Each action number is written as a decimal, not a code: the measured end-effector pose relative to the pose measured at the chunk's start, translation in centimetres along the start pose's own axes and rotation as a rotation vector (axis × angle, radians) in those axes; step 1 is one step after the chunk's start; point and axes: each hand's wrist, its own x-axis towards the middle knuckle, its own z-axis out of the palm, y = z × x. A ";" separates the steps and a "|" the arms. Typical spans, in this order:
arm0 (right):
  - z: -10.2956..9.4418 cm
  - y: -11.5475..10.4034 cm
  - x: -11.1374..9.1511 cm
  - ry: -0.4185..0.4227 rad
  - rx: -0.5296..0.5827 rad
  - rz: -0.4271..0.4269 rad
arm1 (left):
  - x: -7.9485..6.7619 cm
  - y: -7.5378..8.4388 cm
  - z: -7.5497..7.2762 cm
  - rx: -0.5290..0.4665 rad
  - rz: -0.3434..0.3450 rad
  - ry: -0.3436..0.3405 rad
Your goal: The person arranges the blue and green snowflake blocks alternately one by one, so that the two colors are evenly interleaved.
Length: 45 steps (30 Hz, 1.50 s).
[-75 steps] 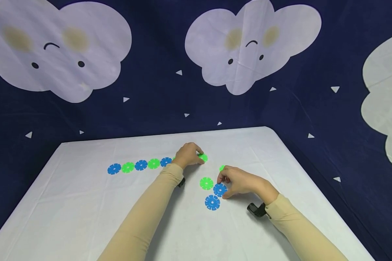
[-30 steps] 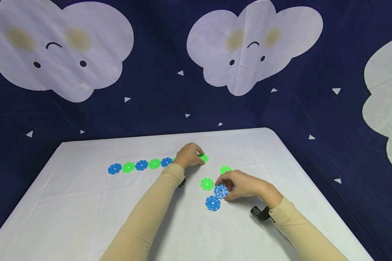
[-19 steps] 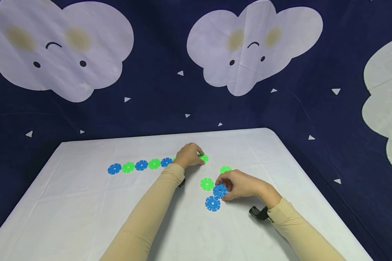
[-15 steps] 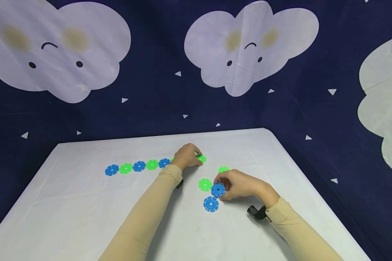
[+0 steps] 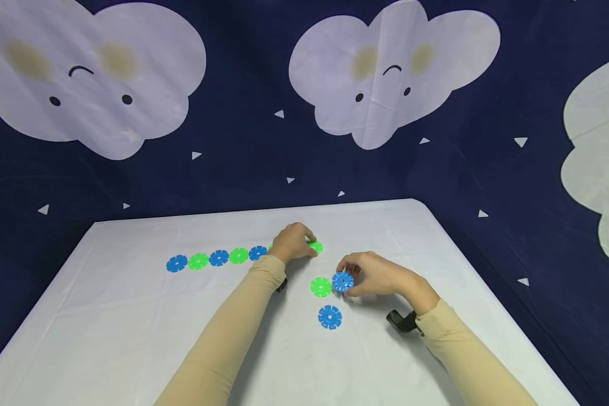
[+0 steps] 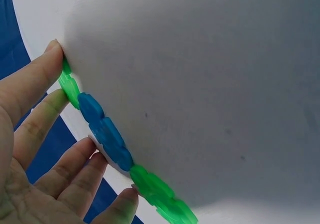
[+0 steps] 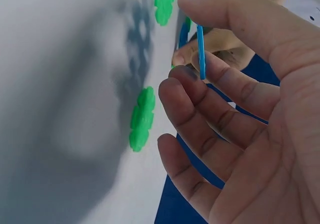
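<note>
Above the white counter (image 5: pixel 106 327), by the right hand (image 5: pixel 379 275), a blue disc (image 5: pixel 339 284) is pinched by its edge; on it, by the left hand (image 5: pixel 291 242), a green disc (image 5: pixel 317 247) is pinched; light, stiff, slightly slippery handling is expected, edge-gripping advised

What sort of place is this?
Likely a staged indoor recording spot; the wider room isn't shown. Evidence: creased navy cloth-like backdrop printed with pale clouds, white-covered table bearing flat notched blue and green discs, small black wrist-worn device.
</note>
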 end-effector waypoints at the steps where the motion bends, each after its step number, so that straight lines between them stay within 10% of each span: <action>1: -0.1 0.0 0.1 0.007 -0.002 0.002 | 0.0 0.0 0.0 0.001 0.000 0.001; 45: -3.0 3.6 5.8 0.175 -0.050 0.149 | 0.0 0.0 -0.1 0.001 -0.019 -0.016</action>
